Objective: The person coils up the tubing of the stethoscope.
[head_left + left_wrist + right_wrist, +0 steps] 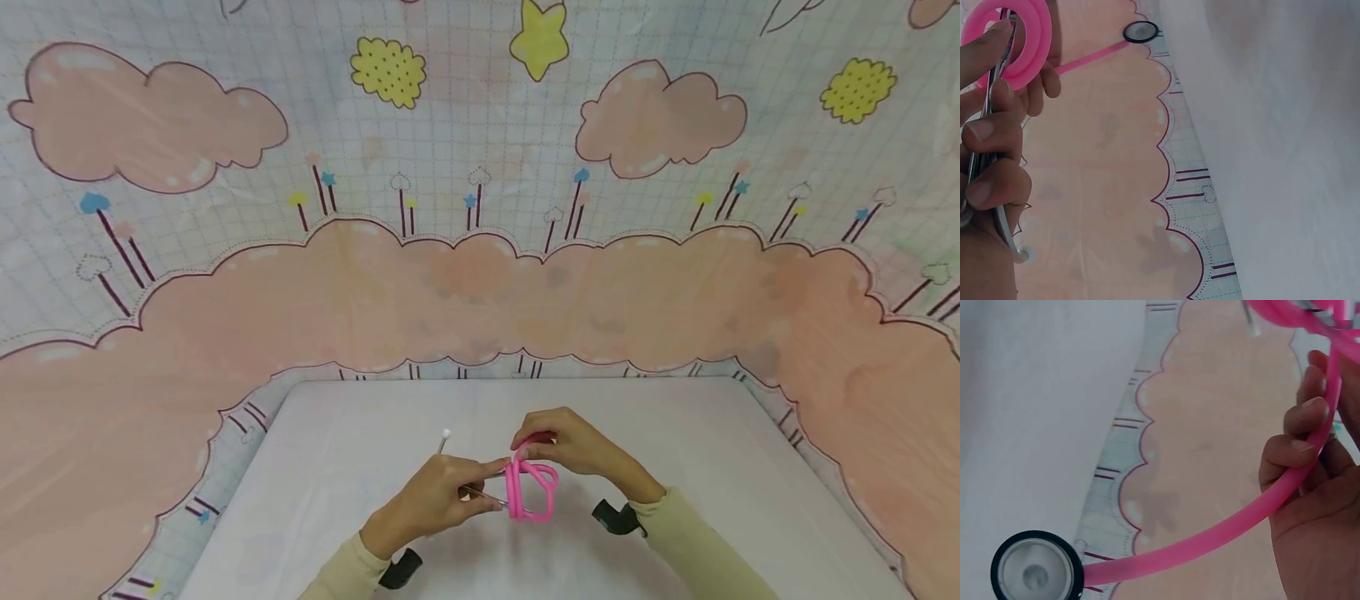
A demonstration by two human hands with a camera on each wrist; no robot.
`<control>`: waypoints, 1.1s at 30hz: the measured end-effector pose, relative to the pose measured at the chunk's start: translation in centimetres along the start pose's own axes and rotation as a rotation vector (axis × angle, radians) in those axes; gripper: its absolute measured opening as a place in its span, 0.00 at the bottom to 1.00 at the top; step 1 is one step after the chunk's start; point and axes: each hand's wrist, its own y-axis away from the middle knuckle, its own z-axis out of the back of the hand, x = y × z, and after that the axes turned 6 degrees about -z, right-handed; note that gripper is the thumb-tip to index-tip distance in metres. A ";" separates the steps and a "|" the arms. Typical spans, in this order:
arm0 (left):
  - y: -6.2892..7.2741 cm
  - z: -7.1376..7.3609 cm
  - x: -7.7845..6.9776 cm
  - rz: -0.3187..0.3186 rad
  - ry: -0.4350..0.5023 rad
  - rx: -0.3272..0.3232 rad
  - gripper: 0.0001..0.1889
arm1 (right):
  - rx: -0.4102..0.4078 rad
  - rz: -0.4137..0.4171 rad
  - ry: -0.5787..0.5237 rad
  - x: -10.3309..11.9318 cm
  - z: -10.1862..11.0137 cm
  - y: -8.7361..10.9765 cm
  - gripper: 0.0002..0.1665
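Observation:
A stethoscope with pink tubing (513, 493) hangs between both hands above the white table in the head view. My left hand (441, 497) grips its metal ear tubes, one of which sticks up behind the hand with a pale eartip (446, 433). Loops of the tubing are wound around the ear tubes just beyond the left fingertips. At the right of the loops, my right hand (567, 439) holds the tubing with curled fingers. From that hand the pink tube runs to the round, black-rimmed chest piece (1036, 570), which dangles free in the right wrist view.
Below the hands lies a white table (337, 425). A cloth printed with clouds and stars (480, 292) hangs behind it and shows along its sides. Black wrist mounts (618, 517) sit at both cuffs.

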 end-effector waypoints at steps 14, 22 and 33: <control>0.0 -0.3 0.1 -0.040 -0.015 -0.117 0.26 | -0.080 -0.114 -0.111 2.1 -1.0 -0.2 0.08; 0.0 -0.3 0.4 -0.001 -0.023 -0.193 0.26 | -0.141 -0.265 -0.066 2.0 -1.6 0.1 0.12; 0.0 -0.3 1.0 0.031 -0.038 -0.320 0.28 | -0.201 -0.381 -0.058 -2.0 -3.1 0.8 0.10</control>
